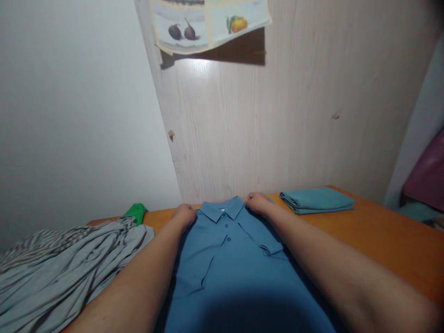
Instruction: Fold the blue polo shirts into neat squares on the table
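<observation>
A blue polo shirt (239, 273) lies front side up on the orange table, its collar toward the wall and its buttons in the middle. Both sleeves are turned in over the chest. My left hand (185, 215) is closed on the shirt's shoulder edge, left of the collar. On the other side of the collar, my right hand (257, 202) grips the opposite shoulder edge, fingers curled. The fingertips of both hands are partly hidden. A dark shadow covers the lower part of the shirt.
A folded teal cloth (317, 200) rests on the table (374, 240) at the right. Crumpled grey and striped fabric (69, 263) is heaped at the left, beside a green cloth (137, 212). The wall panel (236, 129) stands right behind the table, with fruit pictures (211, 27) on it.
</observation>
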Demonstrator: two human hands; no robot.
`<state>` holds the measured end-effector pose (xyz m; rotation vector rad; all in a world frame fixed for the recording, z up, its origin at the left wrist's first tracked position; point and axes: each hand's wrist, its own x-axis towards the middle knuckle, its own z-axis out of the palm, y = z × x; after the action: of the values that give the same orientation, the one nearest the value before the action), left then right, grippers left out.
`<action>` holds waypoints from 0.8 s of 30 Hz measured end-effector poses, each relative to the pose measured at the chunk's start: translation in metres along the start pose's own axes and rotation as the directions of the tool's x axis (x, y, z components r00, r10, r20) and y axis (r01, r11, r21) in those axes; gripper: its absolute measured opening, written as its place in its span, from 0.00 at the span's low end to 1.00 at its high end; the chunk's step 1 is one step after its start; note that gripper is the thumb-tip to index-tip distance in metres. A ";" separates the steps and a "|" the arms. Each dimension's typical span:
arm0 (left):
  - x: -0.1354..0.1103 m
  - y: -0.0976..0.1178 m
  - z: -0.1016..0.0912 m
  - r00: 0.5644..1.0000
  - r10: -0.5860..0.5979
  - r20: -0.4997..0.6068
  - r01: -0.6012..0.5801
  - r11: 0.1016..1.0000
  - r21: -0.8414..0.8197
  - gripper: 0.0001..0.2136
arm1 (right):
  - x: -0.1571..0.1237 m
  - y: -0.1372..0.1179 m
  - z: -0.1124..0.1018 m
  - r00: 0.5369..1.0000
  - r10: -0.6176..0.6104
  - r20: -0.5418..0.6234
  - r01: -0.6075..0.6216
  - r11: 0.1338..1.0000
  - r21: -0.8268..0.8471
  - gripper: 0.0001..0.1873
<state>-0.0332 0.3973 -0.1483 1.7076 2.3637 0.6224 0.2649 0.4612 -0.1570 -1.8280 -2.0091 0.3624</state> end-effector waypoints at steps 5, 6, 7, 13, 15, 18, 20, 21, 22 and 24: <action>-0.024 0.004 -0.015 0.990 0.075 -0.123 -0.094 0.984 -0.151 0.03 | -0.020 -0.004 -0.014 0.988 -0.050 -0.144 0.075 0.982 0.176 0.05; -0.031 0.005 -0.021 0.984 0.098 -0.147 -0.123 0.976 -0.178 0.04 | -0.027 -0.005 -0.020 0.983 -0.067 -0.173 0.102 0.974 0.201 0.04; -0.040 0.006 -0.028 0.978 0.120 -0.169 -0.154 0.967 -0.201 0.05 | -0.037 -0.007 -0.027 0.975 -0.090 -0.203 0.136 0.965 0.224 0.04; -0.140 -0.008 -0.075 0.901 0.303 -0.312 -0.392 0.875 -0.284 0.12 | -0.136 0.008 -0.068 0.885 -0.297 -0.359 0.409 0.864 0.294 0.07; -0.186 -0.022 -0.081 0.863 0.423 -0.277 -0.489 0.839 -0.240 0.10 | -0.178 0.026 -0.072 0.829 -0.434 -0.352 0.538 0.791 0.291 0.08; -0.242 -0.042 -0.080 0.820 0.568 -0.064 -0.570 0.804 -0.167 0.07 | -0.228 0.053 -0.068 0.827 -0.525 -0.202 0.562 0.773 0.293 0.08; -0.265 -0.050 -0.075 0.817 0.575 0.031 -0.567 0.813 -0.133 0.10 | -0.246 0.068 -0.063 0.856 -0.496 -0.148 0.517 0.802 0.299 0.10; -0.271 -0.053 -0.073 0.820 0.570 0.054 -0.562 0.820 -0.111 0.12 | -0.251 0.073 -0.060 0.874 -0.467 -0.138 0.486 0.820 0.302 0.10; -0.276 -0.054 -0.072 0.823 0.564 0.062 -0.559 0.825 -0.086 0.14 | -0.254 0.077 -0.058 0.894 -0.428 -0.136 0.449 0.839 0.309 0.10; -0.279 -0.055 -0.070 0.827 0.559 0.056 -0.558 0.829 -0.042 0.16 | -0.254 0.081 -0.055 0.935 -0.325 -0.142 0.355 0.872 0.336 0.09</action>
<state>-0.0131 0.1057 -0.1393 2.3848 1.7781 0.6494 0.3787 0.2145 -0.1739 -1.2219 -2.0026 0.4997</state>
